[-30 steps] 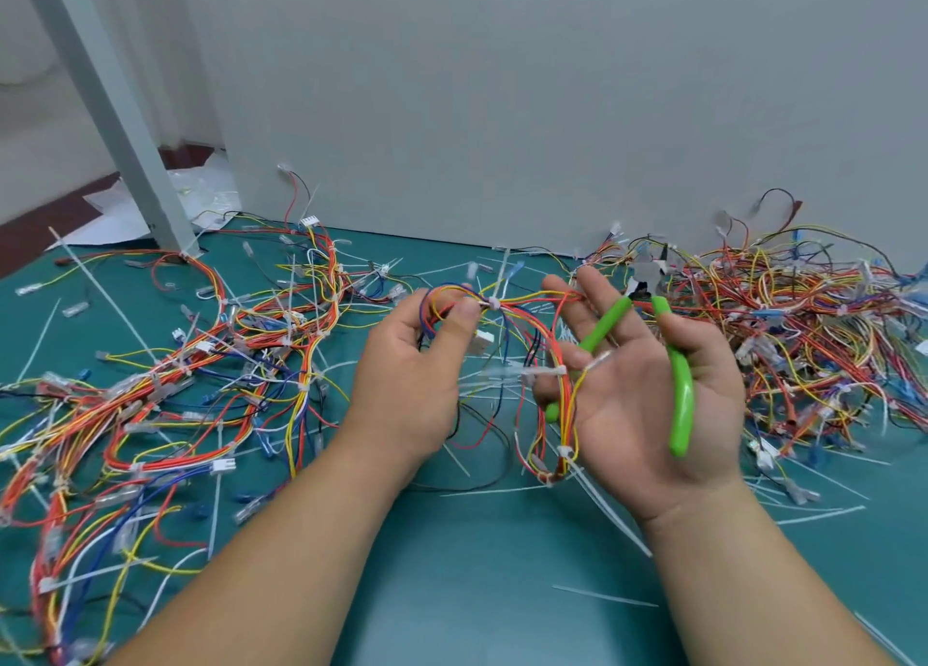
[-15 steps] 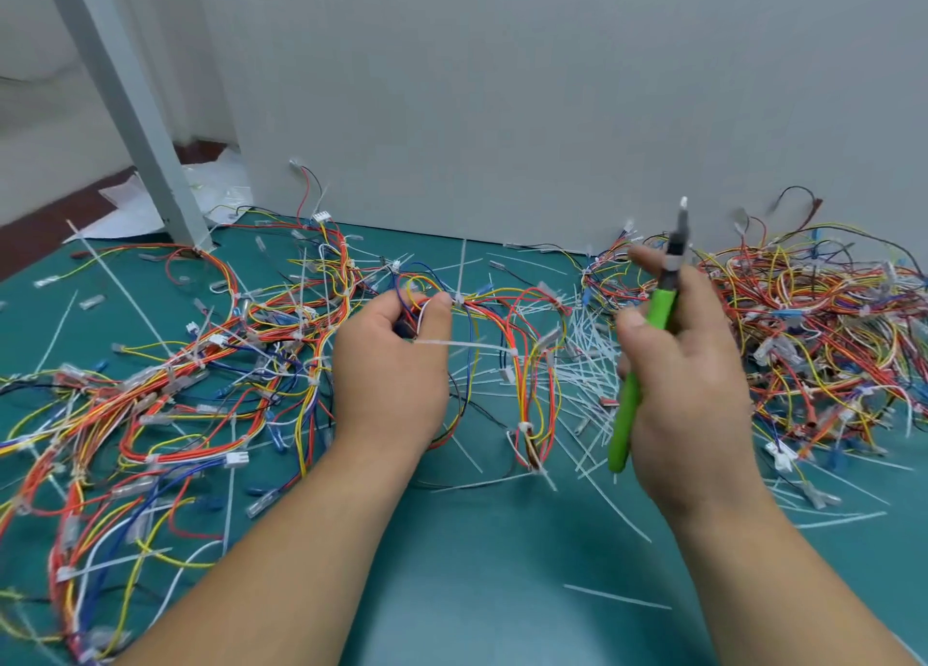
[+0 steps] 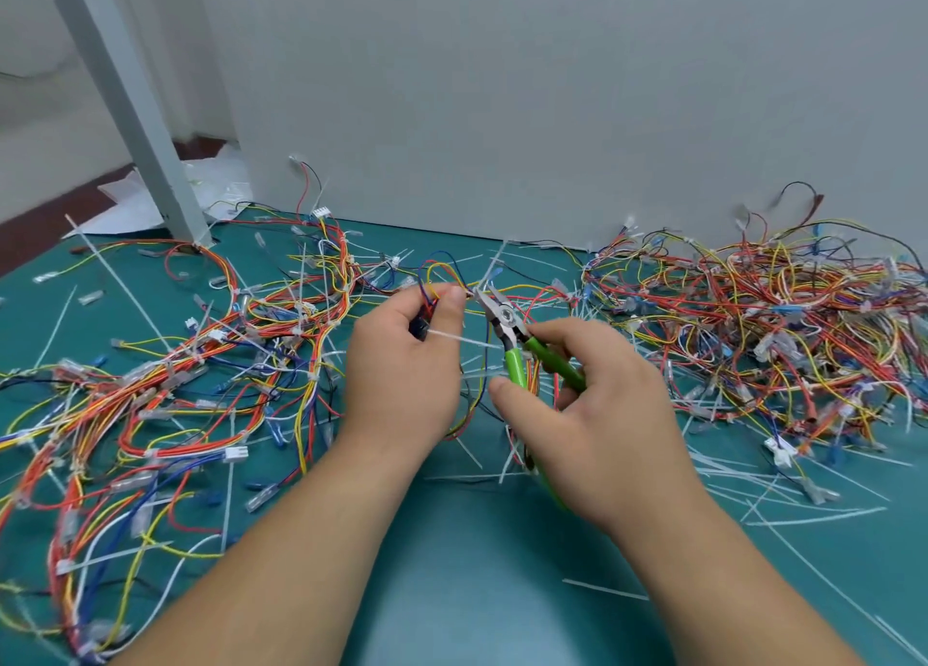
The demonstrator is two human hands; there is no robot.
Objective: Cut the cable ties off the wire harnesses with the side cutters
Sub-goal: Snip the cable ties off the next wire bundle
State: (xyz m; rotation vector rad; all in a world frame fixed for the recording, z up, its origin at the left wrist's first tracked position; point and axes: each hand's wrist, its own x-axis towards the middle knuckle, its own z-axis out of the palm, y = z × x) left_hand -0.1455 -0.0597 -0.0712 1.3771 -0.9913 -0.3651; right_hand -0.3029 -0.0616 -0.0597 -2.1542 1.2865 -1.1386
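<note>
My left hand [image 3: 401, 369] pinches a small wire harness [image 3: 442, 271] of red, yellow and blue wires above the green mat. A white cable tie [image 3: 484, 281] sits on the harness just right of my left thumb. My right hand [image 3: 592, 414] grips the green-handled side cutters [image 3: 507, 334], whose metal jaws point up and left and reach the tie. Whether the jaws are around the tie I cannot tell.
A large pile of harnesses [image 3: 753, 329] lies at the right, another spread of harnesses [image 3: 150, 389] at the left. Loose cut ties [image 3: 753, 489] litter the mat [image 3: 477, 590]. A grey post [image 3: 130, 103] stands at the back left, a grey wall [image 3: 502, 88] behind.
My right hand has swung the cutters from upright down and to the left, bringing the jaws to the tie beside my left thumb. My left hand keeps holding the harness.
</note>
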